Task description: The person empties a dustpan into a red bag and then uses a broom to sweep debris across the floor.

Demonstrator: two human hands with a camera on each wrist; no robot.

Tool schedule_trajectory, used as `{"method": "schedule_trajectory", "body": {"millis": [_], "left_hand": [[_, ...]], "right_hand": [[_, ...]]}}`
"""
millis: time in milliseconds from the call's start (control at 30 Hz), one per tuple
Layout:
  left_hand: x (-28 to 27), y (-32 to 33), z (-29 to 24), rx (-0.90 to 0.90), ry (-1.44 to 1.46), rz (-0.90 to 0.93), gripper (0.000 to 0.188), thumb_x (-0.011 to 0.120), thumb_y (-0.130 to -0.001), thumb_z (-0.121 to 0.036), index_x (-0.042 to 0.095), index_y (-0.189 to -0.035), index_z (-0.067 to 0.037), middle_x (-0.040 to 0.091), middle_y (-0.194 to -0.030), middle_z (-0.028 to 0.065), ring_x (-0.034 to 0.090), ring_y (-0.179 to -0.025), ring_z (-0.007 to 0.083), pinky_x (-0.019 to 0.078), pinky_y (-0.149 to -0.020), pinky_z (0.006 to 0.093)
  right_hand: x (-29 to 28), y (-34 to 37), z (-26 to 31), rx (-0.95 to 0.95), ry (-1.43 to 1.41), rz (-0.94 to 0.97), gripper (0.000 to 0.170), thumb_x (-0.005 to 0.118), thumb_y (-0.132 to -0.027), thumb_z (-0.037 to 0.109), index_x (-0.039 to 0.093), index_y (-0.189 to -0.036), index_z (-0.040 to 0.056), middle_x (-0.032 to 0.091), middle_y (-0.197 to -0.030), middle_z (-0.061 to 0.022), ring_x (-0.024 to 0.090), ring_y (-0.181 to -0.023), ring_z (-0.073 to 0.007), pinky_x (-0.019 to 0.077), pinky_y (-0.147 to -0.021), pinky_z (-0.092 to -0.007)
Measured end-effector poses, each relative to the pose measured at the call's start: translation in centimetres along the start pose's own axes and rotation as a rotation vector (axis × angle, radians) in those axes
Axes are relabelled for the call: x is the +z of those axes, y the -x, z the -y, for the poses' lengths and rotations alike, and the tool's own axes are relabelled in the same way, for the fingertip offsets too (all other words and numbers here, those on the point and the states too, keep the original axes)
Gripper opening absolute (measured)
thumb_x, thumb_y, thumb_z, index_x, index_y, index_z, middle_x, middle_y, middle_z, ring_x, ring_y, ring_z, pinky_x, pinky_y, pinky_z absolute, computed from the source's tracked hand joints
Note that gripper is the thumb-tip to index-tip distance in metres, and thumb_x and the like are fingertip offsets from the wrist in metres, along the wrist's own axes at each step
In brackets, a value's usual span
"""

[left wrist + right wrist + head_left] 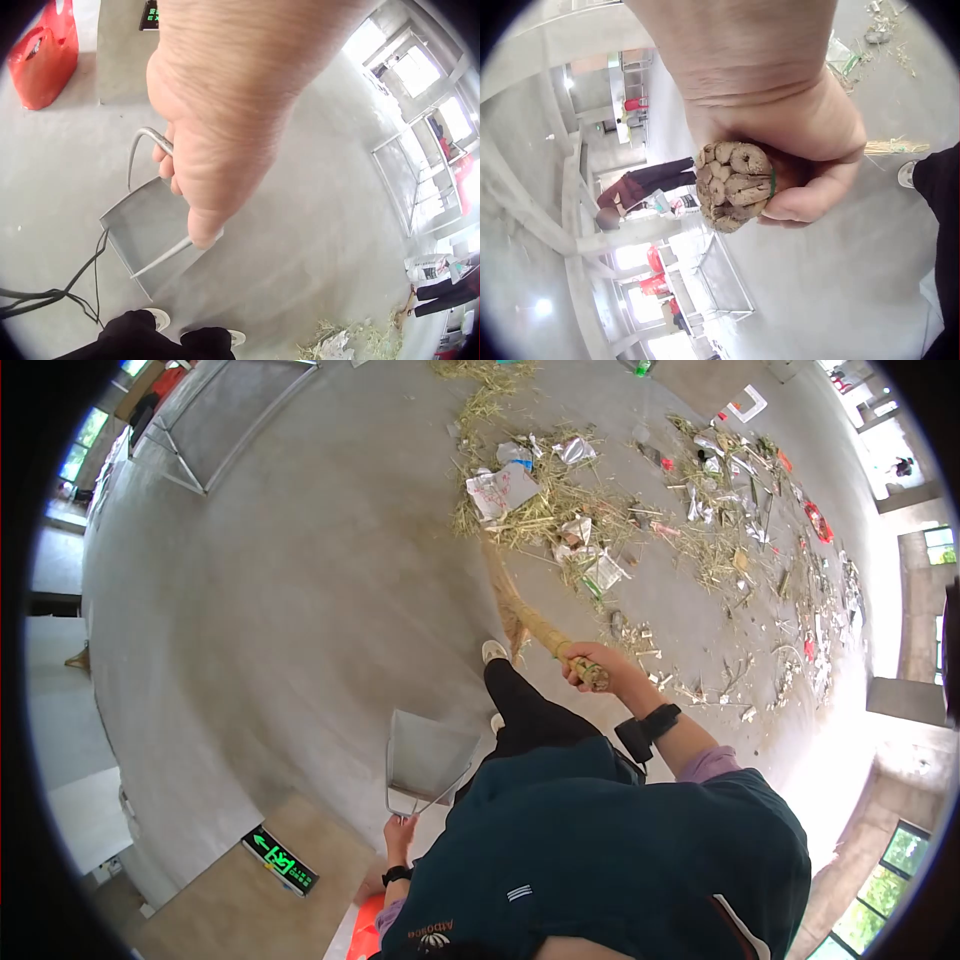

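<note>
Strewn over grey floor (300, 560): straw (550, 492) mixed with litter (502, 492). Slanting toward straw: broom (510, 598). Low at left: dustpan (430, 755). Clasped in curled fingers of right hand (597, 662): broom handle (594, 677). Gripped by fingers of left hand (399, 836): dustpan handle (156, 138).

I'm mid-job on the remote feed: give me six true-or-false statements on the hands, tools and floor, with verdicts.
1. The right hand grips the broom. True.
2. The right hand also holds the dustpan. False: the left hand holds the dustpan.
3. Straw lies on the floor. True.
4. The lit sign shows red symbols. False: the symbols on the lit sign are green.
5. A red bag shows in the left wrist view. True.
6. The person's shoes are black. False: the shoes are pale.
</note>
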State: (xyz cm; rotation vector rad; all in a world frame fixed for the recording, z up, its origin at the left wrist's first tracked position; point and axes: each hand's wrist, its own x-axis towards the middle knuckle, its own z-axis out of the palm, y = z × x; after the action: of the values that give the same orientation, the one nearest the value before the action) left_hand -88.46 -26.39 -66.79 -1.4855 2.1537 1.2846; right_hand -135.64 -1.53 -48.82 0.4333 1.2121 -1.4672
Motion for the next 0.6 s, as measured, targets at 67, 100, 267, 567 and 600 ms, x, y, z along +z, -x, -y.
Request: {"method": "schedule_trajectory", "body": {"millis": [67, 100, 267, 567, 600], "left_hand": [[-1.1, -0.8, -1.9, 0.027, -0.117, -0.056, 0.039, 0.069, -0.068, -0.034, 0.054, -0.067, 0.002, 0.058, -0.065, 0.0164, 0.057, -0.061, 0.0297, 0.0434, -0.057, 0.0368], [-1.7, -1.3, -3.3, 0.027, -0.121, -0.061, 0.039, 0.069, -0.068, -0.034, 0.054, -0.067, 0.002, 0.058, -0.065, 0.0164, 0.057, -0.061, 0.0297, 0.0434, -0.057, 0.0368], [-5.5, -4.1, -8.1, -0.105, -0.181, -0.032, 0.042, 0.066, -0.07, -0.036, 0.055, -0.068, 0.005, 0.058, -0.066, 0.0202, 0.057, -0.064, 0.0358, 0.0428, -0.058, 0.0405], [-11.6, -10.1, -14.4, -0.164, -0.208, -0.075, 0.046, 0.064, -0.071, -0.038, 0.056, -0.07, 0.007, 0.058, -0.068, 0.0237, 0.057, -0.068, 0.0376, 0.0435, -0.061, 0.0411], [-12.2, -11.0, -15.1, -0.159, -0.247, -0.093, 0.046, 0.064, -0.071, -0.038, 0.056, -0.07, 0.007, 0.058, -0.068, 0.0237, 0.057, -0.067, 0.0376, 0.0434, -0.061, 0.0409]], "right_hand": [[1.7, -3.5, 2.4, 0.06, 0.093, 0.057, 0.016, 0.053, -0.079, 0.02, 0.048, -0.081, 0.005, 0.055, -0.064, -0.0082, 0.055, -0.05, -0.0167, 0.0426, -0.034, -0.0269], [2.9, -5.2, 3.9, 0.06, 0.091, 0.063, 0.016, 0.053, -0.079, 0.02, 0.048, -0.081, 0.005, 0.055, -0.064, -0.0082, 0.055, -0.05, -0.0167, 0.0426, -0.034, -0.0269], [8.3, -15.2, 11.5, 0.056, 0.207, 0.167, 0.019, 0.054, -0.078, 0.022, 0.052, -0.074, 0.004, 0.056, -0.063, -0.0074, 0.055, -0.048, -0.0148, 0.0434, -0.036, -0.0278], [10.8, -24.0, 24.7, 0.272, -0.518, 0.345, 0.022, 0.057, -0.078, 0.021, 0.046, -0.085, 0.0034, 0.05, -0.06, -0.0041, 0.051, -0.052, -0.0131, 0.0372, -0.034, -0.0221], [9.9, -23.7, 25.3, 0.265, -0.522, 0.343, 0.022, 0.057, -0.078, 0.021, 0.046, -0.085, 0.0034, 0.05, -0.06, -0.0041, 0.051, -0.052, -0.0131, 0.0372, -0.034, -0.0221]]}}
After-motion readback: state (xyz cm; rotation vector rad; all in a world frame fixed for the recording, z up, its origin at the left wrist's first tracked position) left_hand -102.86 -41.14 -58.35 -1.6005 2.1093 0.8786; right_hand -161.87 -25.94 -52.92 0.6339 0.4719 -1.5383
